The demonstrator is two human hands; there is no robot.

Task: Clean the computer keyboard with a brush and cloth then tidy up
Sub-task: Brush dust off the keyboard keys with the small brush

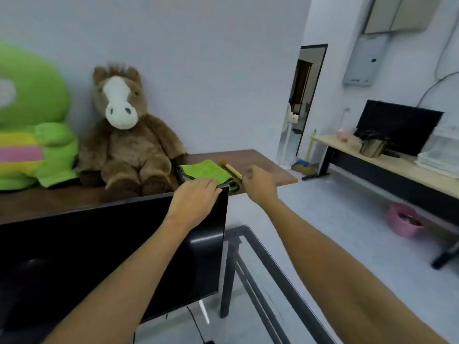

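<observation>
Item one, a folded green cloth (202, 171), is set on the brown surface (260, 165) behind the dark monitor (111, 249) and beside a plush horse (126, 135); it is judged soft, light and limp, best gathered at a folded edge, and the left hand (195, 197) is laid flat on its near edge, fingers together. Item two, a brush (232, 170) with a pale stiff handle, is laid just beside the cloth; it is judged light and rigid, best taken mid-handle, and the right hand (259, 181) is loosely curled at its near end, contact not discernible.
</observation>
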